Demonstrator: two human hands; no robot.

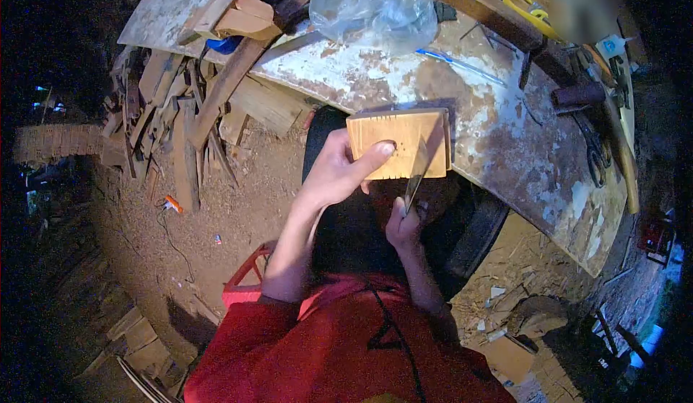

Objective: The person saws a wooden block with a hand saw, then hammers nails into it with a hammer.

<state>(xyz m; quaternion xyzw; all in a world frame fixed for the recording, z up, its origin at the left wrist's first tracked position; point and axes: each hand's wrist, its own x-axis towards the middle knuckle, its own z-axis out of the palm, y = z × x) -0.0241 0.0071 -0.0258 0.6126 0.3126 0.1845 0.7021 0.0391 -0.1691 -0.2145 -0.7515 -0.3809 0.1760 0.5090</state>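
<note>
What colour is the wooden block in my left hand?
The wooden block is golden tan; head view.

No text, brand or number can be read. The white and blue item (612, 46) at the far edge of the table (520, 147) is too small to make out, as is the small colored scrap (218, 240) on the ground. The dark angular shape on the red shirt (317, 352) gives no legible word.

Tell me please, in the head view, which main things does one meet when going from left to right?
Pile of scrap wood → left grip → metal blade in the right grip → dark cylinder.
</note>
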